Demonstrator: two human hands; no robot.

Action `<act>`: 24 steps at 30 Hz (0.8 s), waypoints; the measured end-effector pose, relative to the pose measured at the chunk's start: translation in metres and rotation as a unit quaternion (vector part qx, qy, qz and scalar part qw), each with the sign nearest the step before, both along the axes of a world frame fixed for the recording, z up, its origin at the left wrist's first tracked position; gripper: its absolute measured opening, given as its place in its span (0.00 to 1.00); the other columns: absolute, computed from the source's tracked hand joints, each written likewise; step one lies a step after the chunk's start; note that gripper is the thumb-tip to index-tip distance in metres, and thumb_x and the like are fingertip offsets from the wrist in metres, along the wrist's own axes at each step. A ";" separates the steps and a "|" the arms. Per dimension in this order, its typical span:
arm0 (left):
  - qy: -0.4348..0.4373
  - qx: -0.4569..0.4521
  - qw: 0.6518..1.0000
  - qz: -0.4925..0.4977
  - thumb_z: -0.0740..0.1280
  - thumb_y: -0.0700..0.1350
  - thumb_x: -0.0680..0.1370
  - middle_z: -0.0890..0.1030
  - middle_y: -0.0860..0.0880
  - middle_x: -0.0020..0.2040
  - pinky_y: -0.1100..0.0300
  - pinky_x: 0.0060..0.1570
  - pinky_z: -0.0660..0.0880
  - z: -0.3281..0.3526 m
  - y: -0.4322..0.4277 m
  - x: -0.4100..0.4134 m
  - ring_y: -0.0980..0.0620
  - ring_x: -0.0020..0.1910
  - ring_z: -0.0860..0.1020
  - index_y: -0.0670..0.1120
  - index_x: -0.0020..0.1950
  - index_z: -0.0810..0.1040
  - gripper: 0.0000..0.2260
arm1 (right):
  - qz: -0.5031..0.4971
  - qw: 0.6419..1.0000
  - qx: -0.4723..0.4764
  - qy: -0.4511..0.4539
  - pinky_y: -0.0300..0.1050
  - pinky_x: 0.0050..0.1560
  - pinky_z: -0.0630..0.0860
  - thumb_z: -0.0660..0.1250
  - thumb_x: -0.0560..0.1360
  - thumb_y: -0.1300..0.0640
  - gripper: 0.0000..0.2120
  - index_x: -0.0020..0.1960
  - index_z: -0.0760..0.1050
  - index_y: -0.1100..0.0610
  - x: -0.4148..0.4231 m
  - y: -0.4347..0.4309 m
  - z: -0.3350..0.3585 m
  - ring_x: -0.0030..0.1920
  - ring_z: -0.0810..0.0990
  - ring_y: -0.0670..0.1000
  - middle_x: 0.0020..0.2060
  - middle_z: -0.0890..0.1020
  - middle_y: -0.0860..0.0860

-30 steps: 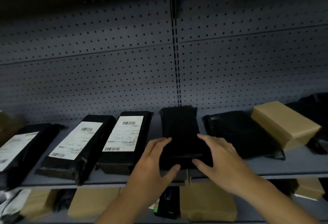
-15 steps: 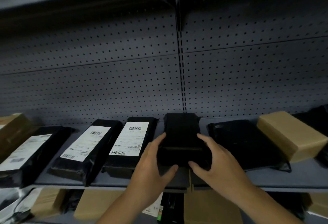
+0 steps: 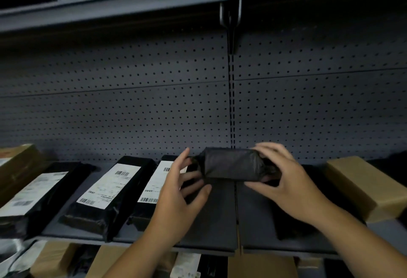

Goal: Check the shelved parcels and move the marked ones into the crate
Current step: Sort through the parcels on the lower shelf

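A black plastic-wrapped parcel (image 3: 231, 164) is tipped up on end above the grey shelf (image 3: 222, 218), its plain dark side toward me with no label showing. My left hand (image 3: 182, 194) grips its left end, fingers curled around it. My right hand (image 3: 284, 180) holds its right end, fingers over the top and thumb underneath. To the left lie black parcels with white barcode labels (image 3: 110, 186), (image 3: 154, 182), (image 3: 33, 191). No crate is in view.
A tan cardboard box (image 3: 361, 184) sits on the shelf at the right, with another black parcel (image 3: 308, 222) partly hidden under my right arm. A brown box (image 3: 17, 163) stands far left. An upper shelf (image 3: 114, 6) overhangs. More boxes (image 3: 262, 265) fill the shelf below.
Both hands have lifted the flat-lying black parcel's near end and tipped it up off the shelf. My view has tilted upward, and the upper shelf now shows.
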State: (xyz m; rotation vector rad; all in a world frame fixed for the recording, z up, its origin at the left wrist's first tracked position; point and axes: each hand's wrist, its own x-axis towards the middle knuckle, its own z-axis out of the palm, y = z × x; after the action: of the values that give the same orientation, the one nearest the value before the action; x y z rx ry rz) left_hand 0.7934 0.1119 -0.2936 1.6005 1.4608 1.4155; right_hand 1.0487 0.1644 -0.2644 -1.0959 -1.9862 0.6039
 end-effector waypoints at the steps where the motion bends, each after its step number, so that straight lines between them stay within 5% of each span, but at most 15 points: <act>1: -0.003 -0.001 1.000 0.004 0.73 0.34 0.77 0.74 0.59 0.70 0.63 0.63 0.77 0.000 0.001 -0.003 0.59 0.65 0.78 0.54 0.80 0.60 0.38 | 0.005 0.999 -0.032 0.023 0.24 0.58 0.71 0.77 0.69 0.46 0.32 0.70 0.69 0.40 0.000 0.001 0.009 0.60 0.75 0.32 0.65 0.70 0.36; 4: 0.009 -0.013 1.000 -0.006 0.73 0.38 0.78 0.73 0.62 0.72 0.56 0.71 0.73 -0.004 0.005 -0.006 0.61 0.71 0.73 0.57 0.79 0.64 0.34 | 0.005 0.993 -0.099 0.059 0.23 0.48 0.74 0.79 0.69 0.48 0.34 0.70 0.67 0.38 -0.001 0.002 0.029 0.49 0.81 0.31 0.63 0.71 0.30; 6: 0.027 -0.021 0.999 -0.028 0.73 0.39 0.78 0.72 0.67 0.71 0.55 0.74 0.69 -0.005 0.006 -0.003 0.63 0.73 0.70 0.61 0.76 0.67 0.31 | 0.015 0.991 -0.100 0.092 0.21 0.46 0.72 0.79 0.69 0.52 0.26 0.60 0.71 0.37 -0.002 0.002 0.037 0.46 0.80 0.27 0.53 0.78 0.27; 10: 0.030 -0.042 0.997 -0.058 0.73 0.42 0.79 0.74 0.62 0.73 0.53 0.75 0.68 -0.005 0.005 0.000 0.62 0.74 0.70 0.57 0.78 0.66 0.30 | 0.031 0.984 -0.123 0.124 0.45 0.61 0.80 0.80 0.68 0.46 0.24 0.62 0.80 0.45 -0.003 0.000 0.040 0.56 0.84 0.44 0.54 0.86 0.42; 14: 0.007 -0.052 0.996 -0.076 0.73 0.42 0.79 0.78 0.62 0.69 0.55 0.72 0.71 0.003 -0.001 -0.001 0.62 0.71 0.73 0.54 0.77 0.68 0.28 | 0.036 0.966 -0.156 0.203 0.56 0.64 0.79 0.78 0.67 0.50 0.18 0.54 0.84 0.56 -0.003 -0.002 0.039 0.54 0.87 0.50 0.50 0.88 0.51; 20: -0.068 -0.039 0.991 -0.112 0.72 0.38 0.77 0.82 0.54 0.66 0.56 0.67 0.75 0.012 -0.006 0.011 0.54 0.68 0.78 0.49 0.76 0.71 0.27 | -0.002 0.931 -0.167 0.325 0.56 0.65 0.78 0.76 0.67 0.46 0.22 0.52 0.83 0.61 -0.005 0.002 0.036 0.55 0.86 0.58 0.50 0.88 0.57; 24: -0.117 -0.016 0.988 -0.097 0.73 0.39 0.76 0.84 0.52 0.63 0.55 0.62 0.79 0.014 -0.002 0.016 0.51 0.64 0.81 0.50 0.74 0.72 0.27 | 0.013 0.942 -0.156 0.298 0.46 0.61 0.80 0.77 0.66 0.52 0.34 0.71 0.73 0.50 -0.003 -0.009 0.012 0.60 0.83 0.47 0.61 0.84 0.47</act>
State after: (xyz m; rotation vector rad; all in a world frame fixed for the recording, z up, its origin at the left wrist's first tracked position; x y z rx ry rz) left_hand 0.8095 0.1096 -0.2798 1.4567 1.1563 1.4060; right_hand 1.0462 0.1553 -0.2525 -0.9195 -1.4070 1.1442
